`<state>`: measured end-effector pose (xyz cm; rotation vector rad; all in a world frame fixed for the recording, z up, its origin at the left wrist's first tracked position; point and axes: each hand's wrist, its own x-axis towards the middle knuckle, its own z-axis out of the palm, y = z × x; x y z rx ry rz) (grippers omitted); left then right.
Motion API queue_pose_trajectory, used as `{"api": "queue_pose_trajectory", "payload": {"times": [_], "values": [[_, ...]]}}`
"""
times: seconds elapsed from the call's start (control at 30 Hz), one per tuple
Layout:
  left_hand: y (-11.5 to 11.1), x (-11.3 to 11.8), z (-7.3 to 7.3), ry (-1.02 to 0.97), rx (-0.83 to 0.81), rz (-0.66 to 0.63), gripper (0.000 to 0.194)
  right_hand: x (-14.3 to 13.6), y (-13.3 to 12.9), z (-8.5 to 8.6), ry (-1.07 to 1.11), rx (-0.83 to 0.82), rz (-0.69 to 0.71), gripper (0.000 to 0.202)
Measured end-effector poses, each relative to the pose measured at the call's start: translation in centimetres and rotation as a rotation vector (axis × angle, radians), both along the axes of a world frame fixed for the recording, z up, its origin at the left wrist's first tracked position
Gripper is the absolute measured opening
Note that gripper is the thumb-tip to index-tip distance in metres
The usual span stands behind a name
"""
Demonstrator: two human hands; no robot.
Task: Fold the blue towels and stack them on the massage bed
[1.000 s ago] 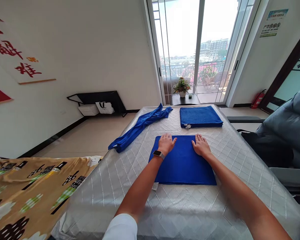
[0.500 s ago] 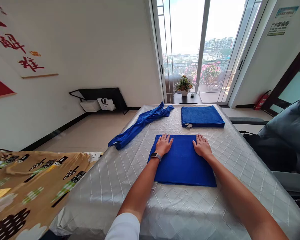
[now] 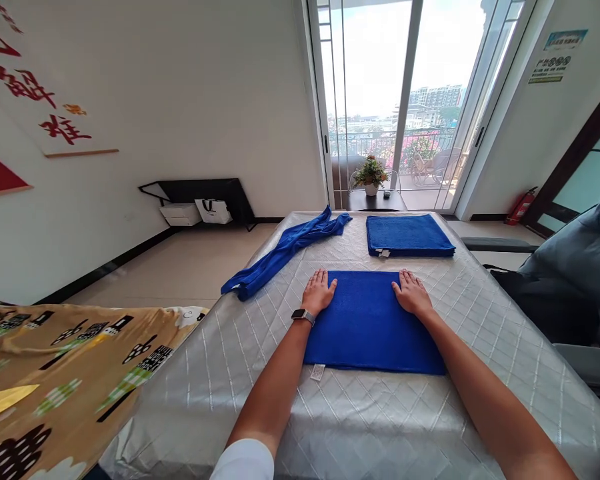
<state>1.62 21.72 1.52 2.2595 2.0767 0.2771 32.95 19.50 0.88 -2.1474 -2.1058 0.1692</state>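
Note:
A folded blue cloth [image 3: 373, 327] lies flat on the silver quilted table cover [image 3: 260, 333], a white tag [image 3: 317, 372] poking out at its near left. My left hand [image 3: 319, 293], with a watch on the wrist, rests flat at the cloth's far left corner, fingers stretched out. At the far right corner lies my right hand [image 3: 413, 293], also flat with its thumb apart. Behind them is a neat stack of folded blue cloths [image 3: 409, 235]. A crumpled blue cloth [image 3: 287, 250] stretches along the table's left edge.
A patterned tan blanket [image 3: 95, 360] is at the lower left. On the right stands a grey chair [image 3: 580, 260] against the table's side. A potted plant [image 3: 371, 175] sits on a small table beyond the far edge, before the glass doors.
My left hand has slid slightly left to the cloth's edge, and my right hand is slightly farther right. The white tag shows more fully. The view has shifted a little.

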Motion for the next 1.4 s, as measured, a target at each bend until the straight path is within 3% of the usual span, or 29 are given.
{"api": "queue_pose_trajectory", "payload": {"times": [0.3,0.57,0.9,1.07,1.13,1.2,1.4], "values": [[0.2,-0.1,-0.2,0.011,0.011,0.002,0.071,0.1,0.1,-0.3,0.007,0.016,-0.002,0.072],[0.1,-0.1,0.3,0.009,-0.001,0.003,0.072,0.5,-0.9,0.5,0.033,0.028,0.023,0.073],[-0.1,0.1,0.5,0.051,-0.018,0.008,0.077,0.3,-1.2,-0.2,0.026,-0.019,0.001,0.074],[0.3,0.3,1.5,0.129,-0.065,0.018,0.077,0.2,-1.2,-0.1,0.057,-0.024,-0.002,0.075],[0.2,1.7,2.2,0.156,0.0,0.026,0.076,0.1,-1.1,-0.1,0.066,-0.025,-0.006,0.075],[-0.2,4.6,2.6,0.149,0.103,-0.032,0.073,0.1,-1.1,-0.1,0.07,-0.024,-0.002,0.075],[-2.0,18.0,1.3,0.024,0.137,-0.451,0.065,0.6,-1.2,-0.4,0.014,-0.022,0.032,0.07]]}}
